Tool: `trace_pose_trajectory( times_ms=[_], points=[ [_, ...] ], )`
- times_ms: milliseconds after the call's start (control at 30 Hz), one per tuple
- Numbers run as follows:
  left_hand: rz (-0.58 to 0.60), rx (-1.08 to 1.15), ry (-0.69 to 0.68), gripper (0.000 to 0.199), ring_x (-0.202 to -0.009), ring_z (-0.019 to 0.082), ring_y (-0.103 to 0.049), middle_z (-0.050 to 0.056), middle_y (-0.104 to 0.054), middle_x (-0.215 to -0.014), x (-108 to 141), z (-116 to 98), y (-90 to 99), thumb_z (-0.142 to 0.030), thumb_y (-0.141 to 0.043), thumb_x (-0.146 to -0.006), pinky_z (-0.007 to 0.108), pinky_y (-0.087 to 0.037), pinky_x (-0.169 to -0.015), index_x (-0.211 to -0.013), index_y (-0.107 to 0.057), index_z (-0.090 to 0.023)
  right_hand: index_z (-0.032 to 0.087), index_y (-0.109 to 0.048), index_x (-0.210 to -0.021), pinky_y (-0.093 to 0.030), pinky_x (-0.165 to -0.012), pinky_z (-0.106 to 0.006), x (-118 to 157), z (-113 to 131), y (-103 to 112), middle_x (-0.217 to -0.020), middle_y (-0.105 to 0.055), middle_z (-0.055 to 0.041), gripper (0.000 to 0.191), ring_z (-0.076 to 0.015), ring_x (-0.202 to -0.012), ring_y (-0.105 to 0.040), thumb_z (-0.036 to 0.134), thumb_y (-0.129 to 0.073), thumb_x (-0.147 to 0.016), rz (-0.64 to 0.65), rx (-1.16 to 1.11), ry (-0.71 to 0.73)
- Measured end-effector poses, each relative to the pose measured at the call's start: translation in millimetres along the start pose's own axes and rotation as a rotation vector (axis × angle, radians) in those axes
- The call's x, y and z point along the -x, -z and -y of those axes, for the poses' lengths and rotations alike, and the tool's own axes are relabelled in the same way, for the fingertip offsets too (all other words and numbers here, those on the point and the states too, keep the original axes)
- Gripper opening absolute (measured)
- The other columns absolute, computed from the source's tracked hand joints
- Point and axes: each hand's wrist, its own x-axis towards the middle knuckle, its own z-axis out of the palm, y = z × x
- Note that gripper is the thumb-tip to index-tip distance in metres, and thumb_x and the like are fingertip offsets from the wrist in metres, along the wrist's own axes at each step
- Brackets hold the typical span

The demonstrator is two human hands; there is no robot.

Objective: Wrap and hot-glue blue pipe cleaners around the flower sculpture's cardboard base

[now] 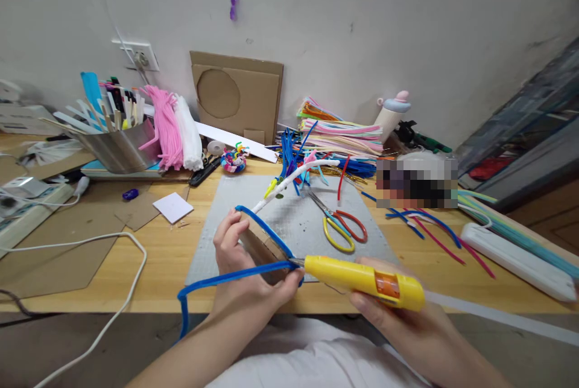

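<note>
My left hand (253,261) is wrapped round a brown cardboard piece (266,243) held up over the front of the grey cutting mat (208,237). A blue pipe cleaner (226,277) runs along the cardboard's upper edge, bends at its near corner and trails off to the left, its end hanging down. In my right hand (384,315) is a yellow hot glue gun (362,279), with a long glue stick (497,314) out of its back. Its nozzle touches or nearly touches the blue pipe cleaner at the corner, beside my left thumb.
Scissors (344,228) with red and yellow handles lie on the mat, near a white fuzzy stem (294,180). Pipe cleaner bundles (339,134) and cardboard sheets (237,95) stand by the wall. A metal container (115,146) and white cable (140,267) are at left; loose pipe cleaners (434,231) lie right.
</note>
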Motion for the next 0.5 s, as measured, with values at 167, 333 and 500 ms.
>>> trace_pose_trajectory(
  times_ms=[167, 333, 500],
  points=[
    [0.022, 0.022, 0.022, 0.092, -0.137, 0.039, -0.039, 0.014, -0.038, -0.138, 0, -1, 0.8, -0.032, -0.078, -0.054, 0.065, -0.035, -0.113, -0.133, -0.031, -0.028, 0.026, -0.07, -0.085, -0.061, -0.063, -0.025, 4, 0, 2, -0.083, -0.076, -0.0026, 0.036, -0.0206, -0.073, -0.073, 0.056, -0.055, -0.093, -0.045, 0.015, -0.016],
    [0.021, 0.013, 0.024, 0.088, -0.138, 0.037, -0.038, 0.014, -0.037, -0.138, 0, -2, 1.0, -0.033, -0.077, -0.056, 0.063, -0.035, -0.114, -0.132, -0.031, -0.028, 0.026, -0.065, -0.078, -0.058, -0.064, -0.026, 2, 2, 7, -0.078, -0.072, -0.0029, 0.031, -0.0206, -0.073, -0.069, 0.046, -0.051, -0.097, 0.105, -0.012, -0.023],
    [0.018, -0.002, -0.002, 0.09, -0.136, 0.038, -0.041, 0.015, -0.039, -0.137, -1, -3, 0.8, -0.031, -0.079, -0.054, 0.062, -0.038, -0.111, -0.131, -0.033, -0.025, 0.024, -0.058, -0.082, -0.054, -0.066, -0.028, -7, 12, 18, -0.083, -0.068, -0.0028, 0.024, -0.0188, -0.074, -0.065, 0.04, -0.05, -0.099, 0.285, -0.048, -0.037]
  ],
)
